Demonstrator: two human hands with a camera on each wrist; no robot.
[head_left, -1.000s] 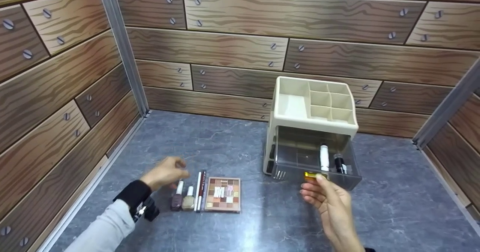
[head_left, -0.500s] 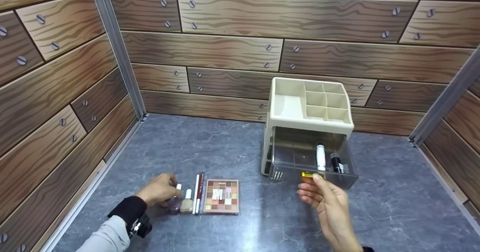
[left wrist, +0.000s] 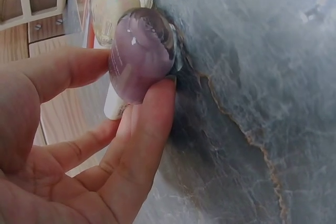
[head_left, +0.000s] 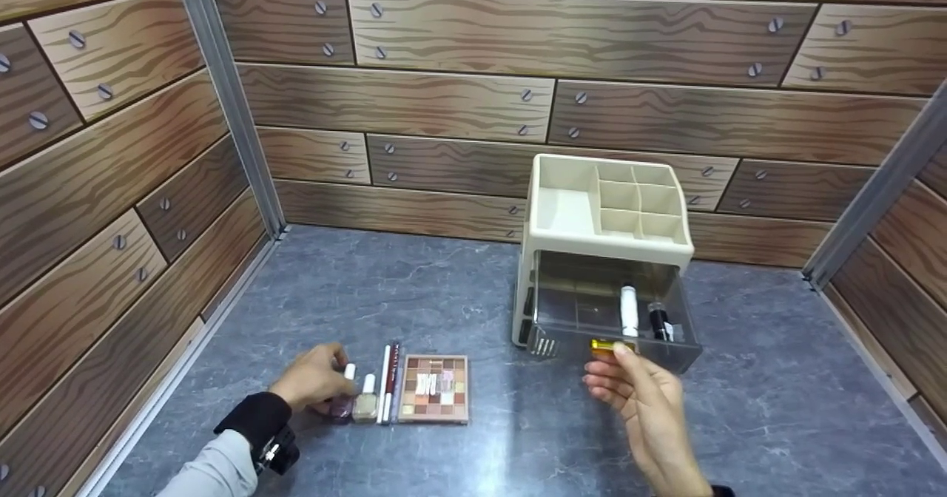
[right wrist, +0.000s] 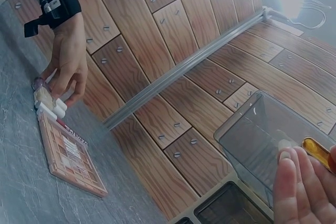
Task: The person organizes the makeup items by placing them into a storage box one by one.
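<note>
In the head view my left hand (head_left: 314, 375) is low over the tabletop at the left end of a row of makeup. Its thumb and fingers pinch a purple nail polish bottle (left wrist: 142, 56) with a white cap, seen close up in the left wrist view. A beige nail polish bottle (head_left: 365, 407) stands right beside it. On the right, my right hand (head_left: 651, 416) grips the gold handle (head_left: 602, 345) of a clear drawer (head_left: 566, 301), thumb on top. The drawer is pulled out of a cream organizer (head_left: 607, 242) and holds a white tube (head_left: 629, 310) and a black tube (head_left: 658, 321).
Slim makeup pencils (head_left: 388, 382) and an eyeshadow palette (head_left: 434, 389) lie to the right of the bottles. Compartments (head_left: 640, 197) top the organizer. Wood-patterned walls (head_left: 444, 101) enclose the marbled grey tabletop (head_left: 385, 282).
My left hand has come down to the purple nail polish bottle and taken hold of it. My right hand keeps its grip on the drawer handle. The head view has shifted slightly.
</note>
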